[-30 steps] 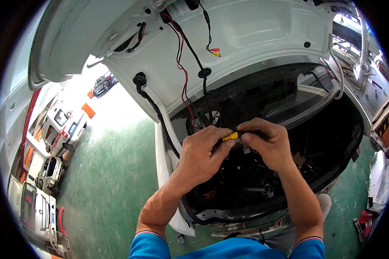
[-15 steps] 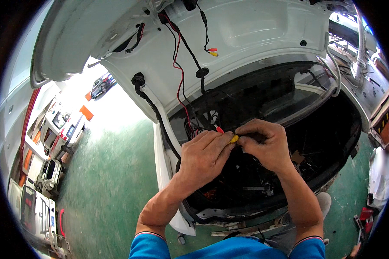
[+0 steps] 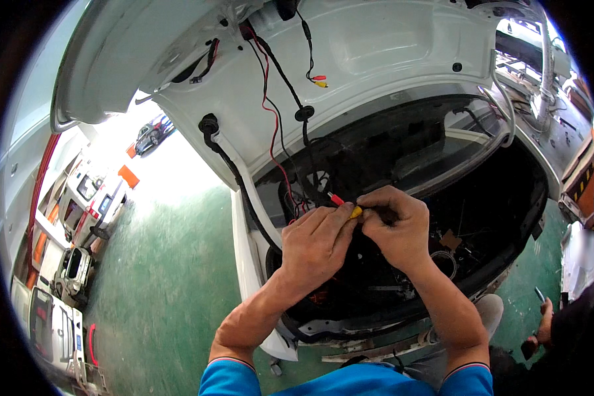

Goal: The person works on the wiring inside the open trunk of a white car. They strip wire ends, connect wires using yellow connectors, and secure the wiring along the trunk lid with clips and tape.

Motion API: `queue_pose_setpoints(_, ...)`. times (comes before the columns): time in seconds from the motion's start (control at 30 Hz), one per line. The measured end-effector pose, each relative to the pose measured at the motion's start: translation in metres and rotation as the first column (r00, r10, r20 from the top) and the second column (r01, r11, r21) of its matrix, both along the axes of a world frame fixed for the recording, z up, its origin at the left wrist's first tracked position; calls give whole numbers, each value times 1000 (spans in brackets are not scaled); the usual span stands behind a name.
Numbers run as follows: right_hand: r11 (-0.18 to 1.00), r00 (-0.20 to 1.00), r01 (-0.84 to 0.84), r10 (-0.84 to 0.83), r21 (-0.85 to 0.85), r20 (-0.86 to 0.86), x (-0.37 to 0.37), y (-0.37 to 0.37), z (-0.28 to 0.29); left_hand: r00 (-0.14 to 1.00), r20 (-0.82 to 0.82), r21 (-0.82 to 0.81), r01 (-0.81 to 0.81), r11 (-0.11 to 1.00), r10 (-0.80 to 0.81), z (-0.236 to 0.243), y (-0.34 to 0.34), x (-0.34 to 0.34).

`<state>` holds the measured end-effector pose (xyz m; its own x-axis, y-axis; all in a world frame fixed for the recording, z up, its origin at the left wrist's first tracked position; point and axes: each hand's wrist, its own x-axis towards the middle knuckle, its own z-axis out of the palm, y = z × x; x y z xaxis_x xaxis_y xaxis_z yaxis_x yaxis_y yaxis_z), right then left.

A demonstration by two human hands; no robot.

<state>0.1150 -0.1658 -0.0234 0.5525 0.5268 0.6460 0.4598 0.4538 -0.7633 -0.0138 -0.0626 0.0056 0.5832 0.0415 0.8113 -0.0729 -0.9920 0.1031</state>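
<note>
Over the open trunk (image 3: 482,211) of a white car, my left hand (image 3: 317,241) is closed on a yellow plug (image 3: 354,213), with a red plug (image 3: 336,198) poking up beside its fingertips. My right hand (image 3: 396,228) pinches at the other side of the yellow plug; what exactly its fingertips hold is partly hidden. Red and black wires (image 3: 274,145) hang from the raised white lid (image 3: 389,46) down toward my hands. Another cable ends in loose red and yellow plugs (image 3: 320,81) higher on the lid. A thick black harness (image 3: 228,158) runs along the left.
A co-worker's hand (image 3: 545,313) and dark sleeve are at the lower right, with a slim object (image 3: 539,295). Vehicles (image 3: 92,198) stand along the left on the green floor (image 3: 152,264). A silver car body panel (image 3: 561,138) and wrapped white material (image 3: 577,264) are at the right.
The red plug has come into view above my left fingers, and the yellow plug is more covered. My right hand shifted slightly left. A co-worker's hand and sleeve appeared at lower right.
</note>
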Motion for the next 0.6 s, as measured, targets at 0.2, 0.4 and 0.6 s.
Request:
queue_pose_setpoints(0.2, 982, 964, 169, -183, 90, 192, -3, 8, 0, 1000, 15, -37, -4, 999, 5, -1, 1, 2)
queue_pose_setpoints(0.4, 984, 946, 152, -172, 91, 276, 8, 10, -3, 1000, -12, -65, 6, 998, -6, -2, 4, 0)
queue_pose_setpoints(0.6, 998, 970, -10, -4, 56, 244, 14, 7, 1, 999, -30, -112, -20, 994, 17, -5, 9, 1)
